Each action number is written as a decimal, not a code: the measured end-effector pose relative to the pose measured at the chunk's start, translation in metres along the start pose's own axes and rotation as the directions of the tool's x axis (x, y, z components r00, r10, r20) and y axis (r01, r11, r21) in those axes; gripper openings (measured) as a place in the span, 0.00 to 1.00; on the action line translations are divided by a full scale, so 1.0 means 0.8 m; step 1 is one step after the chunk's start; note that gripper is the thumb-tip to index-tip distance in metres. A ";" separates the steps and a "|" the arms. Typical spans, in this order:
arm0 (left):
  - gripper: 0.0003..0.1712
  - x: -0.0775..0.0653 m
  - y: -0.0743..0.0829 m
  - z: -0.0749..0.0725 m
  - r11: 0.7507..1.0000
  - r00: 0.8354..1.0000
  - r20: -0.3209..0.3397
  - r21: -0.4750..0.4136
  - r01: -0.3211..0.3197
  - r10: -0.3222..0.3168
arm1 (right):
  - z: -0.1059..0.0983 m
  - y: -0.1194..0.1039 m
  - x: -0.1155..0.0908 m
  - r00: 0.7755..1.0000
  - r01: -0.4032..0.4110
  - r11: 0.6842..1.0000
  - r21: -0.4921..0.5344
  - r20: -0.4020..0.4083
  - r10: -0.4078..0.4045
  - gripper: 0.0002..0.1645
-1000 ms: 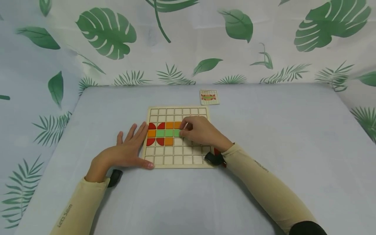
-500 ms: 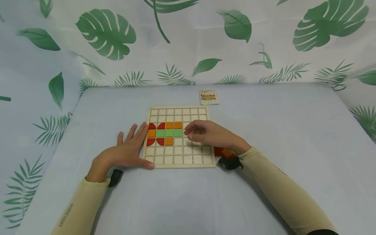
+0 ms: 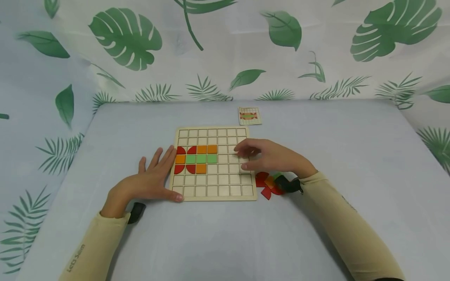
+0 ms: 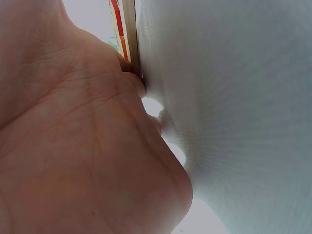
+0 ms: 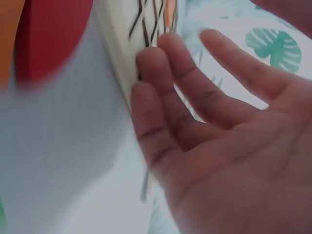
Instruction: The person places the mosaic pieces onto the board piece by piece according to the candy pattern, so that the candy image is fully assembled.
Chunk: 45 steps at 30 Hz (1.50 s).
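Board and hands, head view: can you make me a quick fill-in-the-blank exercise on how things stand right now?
1. On the board, exactly ____ green squares lie in a row.
2. The left hand touches the board at its ____ edge, as the person sees it.
3. The loose pieces lie beside the board, nearer to the ____ hand.
4. The right hand, thumb and fingers apart, holds ____.

Missing words: three; left; right; nothing.

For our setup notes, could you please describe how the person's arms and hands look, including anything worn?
The left hand and right hand wear no gloves. The left sleeve and right sleeve are beige and close-fitting, ending near the wrists. Dark lettering on the left seems to read "Lets Slim"; the right's is too small to read. A black device sits at each wrist.
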State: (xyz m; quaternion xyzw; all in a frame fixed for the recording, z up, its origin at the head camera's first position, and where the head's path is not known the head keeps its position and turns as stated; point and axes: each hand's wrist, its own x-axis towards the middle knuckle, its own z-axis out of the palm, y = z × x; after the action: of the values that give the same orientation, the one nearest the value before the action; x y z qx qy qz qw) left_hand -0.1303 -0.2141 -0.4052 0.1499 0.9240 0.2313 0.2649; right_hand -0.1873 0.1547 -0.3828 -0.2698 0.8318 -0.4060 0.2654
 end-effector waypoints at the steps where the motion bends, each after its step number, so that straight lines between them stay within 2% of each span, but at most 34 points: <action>1: 0.84 0.000 0.000 0.000 1.000 1.000 0.000 -0.002 -0.001 0.001 | -0.003 0.000 -0.002 1.000 -0.016 1.000 -0.025 -0.002 0.016 0.28; 8: 0.84 0.000 -0.001 0.000 1.000 1.000 0.000 -0.001 0.005 -0.005 | -0.018 0.008 -0.011 0.995 -0.100 0.973 -0.208 -0.027 0.097 0.22; 10: 0.84 0.000 -0.001 0.000 1.000 1.000 0.000 -0.001 0.004 -0.004 | -0.021 0.009 -0.013 0.991 -0.132 0.962 -0.237 -0.004 0.135 0.23; 15: 0.84 0.000 -0.003 0.000 1.000 1.000 -0.001 0.005 -0.007 0.007 | -0.020 0.009 -0.017 0.978 -0.166 0.934 -0.317 0.068 0.197 0.27; 19: 0.84 0.001 -0.003 -0.002 1.000 1.000 0.003 0.015 -0.009 0.009 | -0.014 0.006 -0.017 0.975 -0.169 0.903 -0.396 0.068 0.212 0.33; 22: 0.84 0.001 -0.002 -0.002 1.000 1.000 0.005 0.012 -0.007 0.007 | -0.011 0.006 -0.015 0.976 -0.165 0.887 -0.431 0.056 0.208 0.34; 26: 0.84 0.000 0.000 -0.002 1.000 1.000 0.003 0.008 -0.006 0.006 | -0.013 0.008 -0.013 0.977 -0.168 0.894 -0.415 0.050 0.207 0.29; 32: 0.84 0.000 -0.001 0.001 1.000 1.000 -0.003 0.003 -0.004 0.004 | -0.025 0.008 -0.021 0.972 -0.175 0.918 -0.357 0.088 0.220 0.26; 39: 0.84 0.000 -0.001 0.002 1.000 1.000 -0.003 -0.004 0.000 0.000 | -0.032 0.007 -0.029 0.951 -0.245 0.895 -0.372 0.087 0.296 0.30; 45: 0.84 0.001 -0.001 0.001 1.000 1.000 0.002 0.005 -0.001 0.001 | -0.034 0.013 -0.026 0.947 -0.276 0.901 -0.336 0.064 0.315 0.27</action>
State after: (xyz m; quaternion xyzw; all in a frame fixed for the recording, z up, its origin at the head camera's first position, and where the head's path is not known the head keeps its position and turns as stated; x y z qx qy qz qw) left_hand -0.1304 -0.2140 -0.4063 0.1510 0.9244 0.2289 0.2652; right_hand -0.1927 0.1888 -0.3723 -0.2033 0.9012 -0.2030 0.3245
